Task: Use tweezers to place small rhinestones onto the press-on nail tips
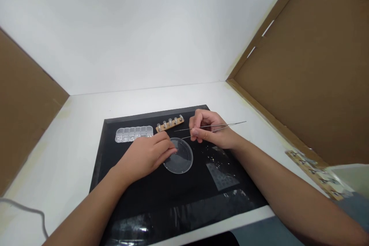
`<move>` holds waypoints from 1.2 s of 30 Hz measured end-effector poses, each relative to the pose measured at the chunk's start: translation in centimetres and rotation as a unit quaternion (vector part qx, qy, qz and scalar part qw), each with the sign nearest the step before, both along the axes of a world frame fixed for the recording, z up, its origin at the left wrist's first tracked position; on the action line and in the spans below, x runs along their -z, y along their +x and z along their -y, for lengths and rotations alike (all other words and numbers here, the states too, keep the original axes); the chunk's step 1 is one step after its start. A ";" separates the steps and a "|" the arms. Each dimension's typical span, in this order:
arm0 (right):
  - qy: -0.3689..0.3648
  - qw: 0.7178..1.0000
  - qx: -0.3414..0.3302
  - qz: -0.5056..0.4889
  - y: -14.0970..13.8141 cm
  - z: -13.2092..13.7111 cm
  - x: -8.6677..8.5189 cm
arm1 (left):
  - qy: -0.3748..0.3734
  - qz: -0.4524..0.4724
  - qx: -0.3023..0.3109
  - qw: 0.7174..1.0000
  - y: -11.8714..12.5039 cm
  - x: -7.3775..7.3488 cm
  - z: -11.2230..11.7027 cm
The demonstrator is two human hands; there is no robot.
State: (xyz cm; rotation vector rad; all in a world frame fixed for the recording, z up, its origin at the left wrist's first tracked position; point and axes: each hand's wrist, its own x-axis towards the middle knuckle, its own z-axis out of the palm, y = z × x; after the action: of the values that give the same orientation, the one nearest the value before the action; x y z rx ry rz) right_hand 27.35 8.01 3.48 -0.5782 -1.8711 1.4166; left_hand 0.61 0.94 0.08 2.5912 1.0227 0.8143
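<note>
My left hand (150, 154) rests on the black mat (138, 184), its fingers curled against the left rim of a clear round dish (181, 159). My right hand (211, 130) pinches a pair of long thin metal tweezers (230, 125), whose tips point left over the dish's far edge. Just beyond the hands lie a clear compartment box (134, 133) with tiny pieces and a wooden strip (170, 123) carrying several small clear pegs.
A clear plastic sheet (221, 175) and small glittering bits lie on the mat's right side. White table and white back wall, brown board panels on both sides. A wooden strip (317, 175) lies at right, a grey cable (29, 211) at left.
</note>
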 end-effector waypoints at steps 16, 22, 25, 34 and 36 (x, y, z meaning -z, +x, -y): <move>0.015 0.999 0.002 0.035 0.2 0.0 -0.1 | 0.050 0.031 0.016 0.998 -0.2 0.2 -0.1; -0.022 0.999 0.000 0.032 0.6 0.7 -1.0 | 0.037 0.050 0.036 0.997 -0.2 -0.1 0.1; 0.002 0.999 0.010 0.030 0.7 1.0 -1.3 | 0.042 0.058 0.031 0.997 -0.2 0.0 0.1; 0.079 0.994 0.005 0.077 0.3 1.4 -1.3 | 0.032 0.042 -0.007 0.999 -0.6 -0.3 0.1; 0.088 0.989 0.003 0.116 0.3 1.7 -1.5 | 0.045 0.025 -0.014 0.999 -0.8 -0.4 0.0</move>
State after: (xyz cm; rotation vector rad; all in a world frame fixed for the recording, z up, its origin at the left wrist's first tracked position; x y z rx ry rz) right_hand 27.60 6.33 4.94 -0.6816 -2.1496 1.2058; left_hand -0.15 0.89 0.49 2.6216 1.0316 0.9490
